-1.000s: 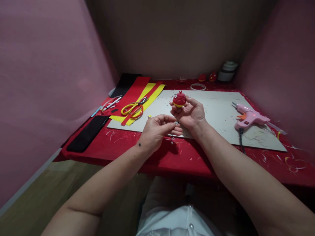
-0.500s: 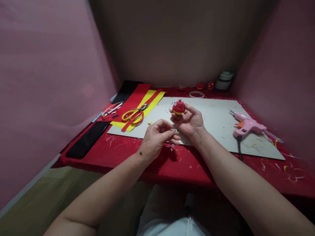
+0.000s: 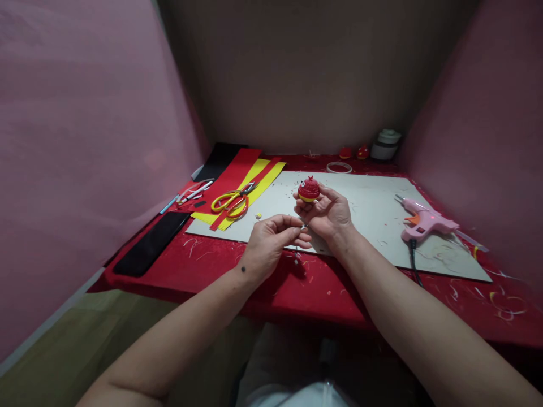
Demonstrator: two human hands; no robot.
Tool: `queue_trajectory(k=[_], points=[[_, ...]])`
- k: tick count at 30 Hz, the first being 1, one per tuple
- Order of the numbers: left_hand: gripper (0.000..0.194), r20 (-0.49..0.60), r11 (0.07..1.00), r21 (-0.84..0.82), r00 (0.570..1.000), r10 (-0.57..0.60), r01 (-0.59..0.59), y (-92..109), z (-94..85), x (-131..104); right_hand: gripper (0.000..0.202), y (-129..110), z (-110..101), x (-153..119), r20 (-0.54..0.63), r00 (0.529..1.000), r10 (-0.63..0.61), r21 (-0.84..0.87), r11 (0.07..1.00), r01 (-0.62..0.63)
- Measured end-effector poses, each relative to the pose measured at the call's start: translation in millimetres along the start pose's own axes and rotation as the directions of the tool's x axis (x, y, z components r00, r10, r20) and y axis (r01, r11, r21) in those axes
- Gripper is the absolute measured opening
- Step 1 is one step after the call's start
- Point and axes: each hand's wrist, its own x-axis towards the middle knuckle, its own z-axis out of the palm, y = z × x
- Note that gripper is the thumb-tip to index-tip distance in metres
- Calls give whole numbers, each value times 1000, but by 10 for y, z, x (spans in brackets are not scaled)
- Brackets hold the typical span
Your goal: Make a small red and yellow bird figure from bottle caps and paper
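A small round red figure (image 3: pixel 309 189) with a yellow base, a red tuft on top and a white eye at its left side rests upright on the fingers of my right hand (image 3: pixel 328 212), above the white board. Lower and to the left, my left hand (image 3: pixel 274 240) pinches a tiny white and dark piece (image 3: pixel 304 226) between thumb and forefinger. The piece is too small to make out fully. The two hands are close together over the board's front edge.
Scissors (image 3: pixel 231 203) lie on red and yellow sheets (image 3: pixel 237 169) at the left, near a black phone (image 3: pixel 151 243). A pink glue gun (image 3: pixel 428 220) rests on the white board (image 3: pixel 369 209) at the right. Behind are a roll of tape (image 3: pixel 339 167), small red figures (image 3: pixel 362 152) and a jar (image 3: pixel 385 145).
The view has tilted slightly, so everything sits a little lower. The small piece in my left hand has turned and shows less white. Both hands keep their holds.
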Motion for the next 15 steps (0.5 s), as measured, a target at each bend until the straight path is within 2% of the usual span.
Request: queue_trajectory(k=[5, 15], points=[[13, 0, 998, 67, 1000, 10, -10, 23, 18, -27, 21, 7, -8, 6, 3, 1000, 14, 25, 1000, -14], [18, -4, 996, 60, 998, 70, -70, 63, 42, -5, 19, 11, 10, -13, 4, 1000, 16, 36, 999, -16]])
